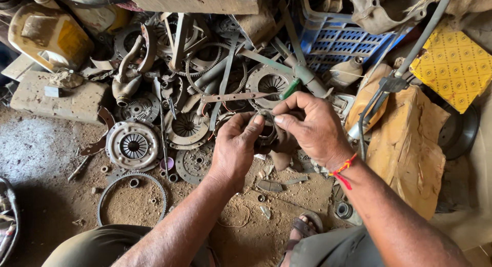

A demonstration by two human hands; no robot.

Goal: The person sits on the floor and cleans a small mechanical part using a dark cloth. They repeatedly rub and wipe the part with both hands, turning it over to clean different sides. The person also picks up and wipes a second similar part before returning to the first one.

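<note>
My left hand [234,148] and my right hand [311,127] meet at the middle of the head view, above a pile of worn metal parts. Between the fingertips of both hands sits a small dark metal part [267,135] with a grimy cloth hanging under it. My right hand also grips a green-handled tool [289,88], whose handle sticks up past the fingers. A red thread is tied round my right wrist [342,169].
Clutch plates [133,145] and a toothed ring [132,194] lie on the dirt floor at left. A blue plastic crate [342,41] stands behind, with a brown paper wrap [405,144], a yellow box [453,67] and a yellow can [48,33]. My sandalled foot [305,227] rests below.
</note>
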